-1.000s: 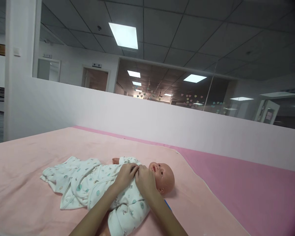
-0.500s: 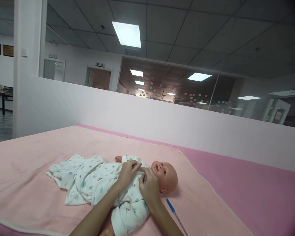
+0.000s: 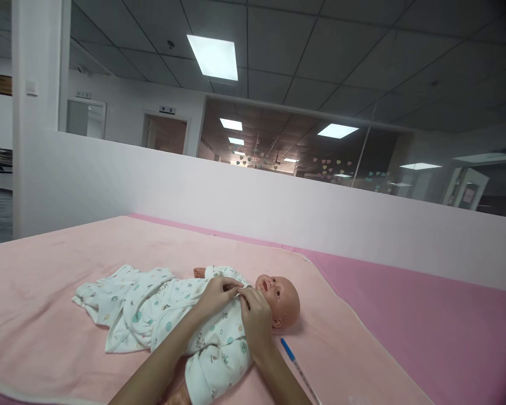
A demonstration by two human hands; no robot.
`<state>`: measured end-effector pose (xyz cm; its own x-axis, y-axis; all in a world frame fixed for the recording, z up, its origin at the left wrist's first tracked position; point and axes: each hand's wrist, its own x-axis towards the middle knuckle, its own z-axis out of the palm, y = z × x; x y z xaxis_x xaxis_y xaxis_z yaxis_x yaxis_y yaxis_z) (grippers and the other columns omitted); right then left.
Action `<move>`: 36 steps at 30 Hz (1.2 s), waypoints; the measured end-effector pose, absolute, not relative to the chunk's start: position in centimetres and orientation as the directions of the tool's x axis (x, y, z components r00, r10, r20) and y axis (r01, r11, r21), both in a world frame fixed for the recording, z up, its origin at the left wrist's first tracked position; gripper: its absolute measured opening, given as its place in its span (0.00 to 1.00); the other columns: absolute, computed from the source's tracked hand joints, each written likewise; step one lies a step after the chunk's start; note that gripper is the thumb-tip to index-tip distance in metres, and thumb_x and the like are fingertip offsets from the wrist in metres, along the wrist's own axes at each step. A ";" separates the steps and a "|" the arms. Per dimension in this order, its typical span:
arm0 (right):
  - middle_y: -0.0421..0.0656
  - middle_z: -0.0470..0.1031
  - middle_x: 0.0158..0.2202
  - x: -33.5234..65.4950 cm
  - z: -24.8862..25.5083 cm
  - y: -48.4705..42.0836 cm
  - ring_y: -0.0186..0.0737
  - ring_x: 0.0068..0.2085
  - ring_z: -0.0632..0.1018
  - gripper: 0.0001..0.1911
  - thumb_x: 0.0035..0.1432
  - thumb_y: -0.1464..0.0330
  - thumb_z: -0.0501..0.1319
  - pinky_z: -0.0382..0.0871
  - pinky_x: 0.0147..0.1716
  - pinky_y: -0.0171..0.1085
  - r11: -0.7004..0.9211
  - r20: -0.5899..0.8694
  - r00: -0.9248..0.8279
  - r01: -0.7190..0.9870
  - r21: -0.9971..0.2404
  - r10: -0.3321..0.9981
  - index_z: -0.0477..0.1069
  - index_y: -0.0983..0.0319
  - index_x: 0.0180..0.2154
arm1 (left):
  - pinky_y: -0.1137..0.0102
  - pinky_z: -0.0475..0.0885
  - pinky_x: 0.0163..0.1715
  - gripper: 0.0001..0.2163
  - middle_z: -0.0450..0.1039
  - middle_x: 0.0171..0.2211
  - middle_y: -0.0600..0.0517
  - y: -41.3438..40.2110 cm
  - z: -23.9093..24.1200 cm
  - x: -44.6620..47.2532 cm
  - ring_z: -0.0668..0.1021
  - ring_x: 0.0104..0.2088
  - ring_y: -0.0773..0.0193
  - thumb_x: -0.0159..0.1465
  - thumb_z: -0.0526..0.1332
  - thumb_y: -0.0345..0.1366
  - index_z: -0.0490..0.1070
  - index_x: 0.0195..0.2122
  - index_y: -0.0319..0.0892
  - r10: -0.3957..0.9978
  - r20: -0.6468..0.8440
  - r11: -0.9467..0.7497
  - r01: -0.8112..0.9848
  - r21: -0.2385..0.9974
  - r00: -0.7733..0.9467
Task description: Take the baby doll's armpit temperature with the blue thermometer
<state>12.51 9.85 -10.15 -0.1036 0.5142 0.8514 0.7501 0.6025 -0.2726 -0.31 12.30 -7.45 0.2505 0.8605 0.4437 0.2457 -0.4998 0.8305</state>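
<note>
A baby doll [image 3: 284, 298] lies on its back on a pink blanket, its head to the right. It wears a white baby gown [image 3: 168, 315] with small green and brown prints, and the gown's lower part is spread out to the left. My left hand [image 3: 220, 293] rests on the doll's upper chest, thumb and fingers closed on the gown near the neckline. Beside it, under the doll's chin, my right hand [image 3: 255, 315] is curled with its fingertips pinched on the same part of the gown. The fingertips nearly meet and hide the exact spot.
A slim pen-like stick with a blue end [image 3: 287, 349] lies on the pink blanket [image 3: 354, 349] near my right forearm. Behind the blanket runs a darker pink mat [image 3: 425, 298] along a low white wall [image 3: 253, 205] with glass above it.
My fingers have shifted slightly at the neckline, and the right fingertips are closer to the left ones. The whole view has moved a little; the doll lies as before.
</note>
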 end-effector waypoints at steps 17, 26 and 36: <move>0.42 0.72 0.28 12.1 -10.4 9.9 0.37 0.33 0.71 0.12 0.57 0.74 0.48 0.64 0.34 0.35 0.543 0.825 -0.046 0.773 -0.327 0.563 0.70 0.62 0.32 | 0.69 0.67 0.41 0.15 0.76 0.36 0.51 11.2 -6.1 -1.3 0.74 0.39 0.61 0.55 0.53 0.32 0.74 0.40 0.39 0.795 0.413 -0.555 0.260 0.790 0.444; 0.44 0.73 0.33 12.0 -10.3 9.7 0.37 0.35 0.71 0.14 0.57 0.72 0.47 0.64 0.35 0.35 0.565 0.793 -0.026 0.715 -0.410 0.608 0.69 0.62 0.38 | 0.72 0.66 0.36 0.14 0.76 0.35 0.51 11.7 -6.8 -1.2 0.74 0.35 0.63 0.57 0.51 0.34 0.73 0.40 0.41 0.799 0.453 -0.588 0.356 0.727 0.395; 0.44 0.72 0.32 12.0 -10.3 9.8 0.38 0.35 0.71 0.15 0.58 0.73 0.45 0.64 0.35 0.35 0.537 0.772 -0.034 0.738 -0.408 0.634 0.69 0.62 0.37 | 0.70 0.67 0.35 0.13 0.74 0.32 0.50 11.4 -6.8 -1.1 0.74 0.34 0.62 0.58 0.50 0.36 0.71 0.37 0.40 0.813 0.463 -0.577 0.377 0.725 0.354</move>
